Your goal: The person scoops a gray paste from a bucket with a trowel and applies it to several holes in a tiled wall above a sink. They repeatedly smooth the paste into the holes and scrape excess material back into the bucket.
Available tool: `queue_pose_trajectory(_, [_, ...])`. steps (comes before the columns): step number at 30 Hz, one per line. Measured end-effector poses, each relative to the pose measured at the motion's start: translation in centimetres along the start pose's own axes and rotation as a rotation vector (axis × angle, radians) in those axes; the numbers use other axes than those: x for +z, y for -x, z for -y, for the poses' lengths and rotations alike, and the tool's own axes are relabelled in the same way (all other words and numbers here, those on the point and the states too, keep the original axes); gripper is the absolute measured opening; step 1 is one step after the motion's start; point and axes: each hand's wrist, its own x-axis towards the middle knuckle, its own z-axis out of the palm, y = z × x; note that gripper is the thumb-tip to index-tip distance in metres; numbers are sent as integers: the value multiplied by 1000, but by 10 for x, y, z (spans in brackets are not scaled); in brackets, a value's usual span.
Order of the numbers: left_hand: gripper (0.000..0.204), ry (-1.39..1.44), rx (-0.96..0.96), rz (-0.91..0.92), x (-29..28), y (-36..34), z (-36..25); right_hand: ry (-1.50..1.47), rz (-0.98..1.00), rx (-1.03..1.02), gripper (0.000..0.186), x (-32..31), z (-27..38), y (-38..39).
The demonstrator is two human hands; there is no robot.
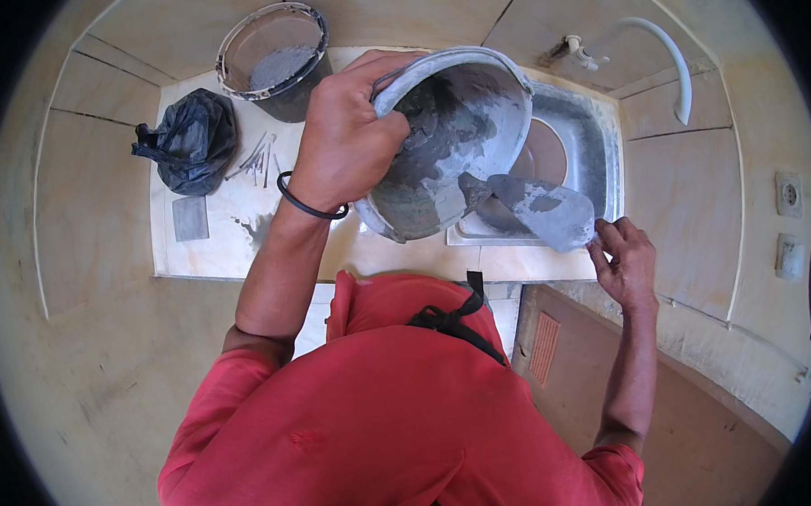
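Note:
My left hand [352, 124] is wrapped over the rim of a grey bucket [471, 102], tilting it so its mouth faces me. Wet, dark grey paste coats part of the bucket's inside. Between thumb and fingers, my right hand [624, 258] pinches the broad right end of a flat grey tool [556, 214], smeared with paste. That tool narrows to a dark, clotted left end, which overlaps the bucket's mouth; whether they touch I cannot tell. Its exact kind is unclear.
Behind the bucket is a metal sink [599, 162] holding a brown round thing [548, 146], with a white faucet [682, 84] above. Left on the counter [175, 252] stand a dark bucket of grey powder [294, 103], a black plastic bag [198, 144], several thin sticks [257, 161] and a grey square [190, 219].

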Motion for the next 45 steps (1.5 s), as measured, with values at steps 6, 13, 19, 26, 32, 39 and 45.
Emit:
queue_pose_trajectory(6, [53, -65, 64, 18, -2, -8, -6, -221, 78, 54, 27, 35, 3, -7])
queue_pose_trajectory(13, [52, -74, 55, 4, 7, -2, -6, -442, 169, 120, 27, 58, 11, 2])
queue_pose_trajectory(19, [52, -122, 17, 9, 3, 3, -8, -741, 268, 102, 29, 94, 18, 6])
queue_pose_trajectory(26, [52, -105, -138, -111, -5, 22, -3, -1177, 326, 270, 39, 117, 37, 31])
queue_pose_trajectory(32, [51, -65, -261, -262, -1, 45, 16, -1197, 135, 268, 39, 82, 46, 35])
queue_pose_trajectory(39, [68, 192, -399, -431, 33, 63, 38, -1061, -241, 328, 33, 21, -22, 14])
queue_pose_trajectory(45, [64, 271, -430, -527, 76, 88, 63, -718, -672, 211, 23, -44, -119, -18])
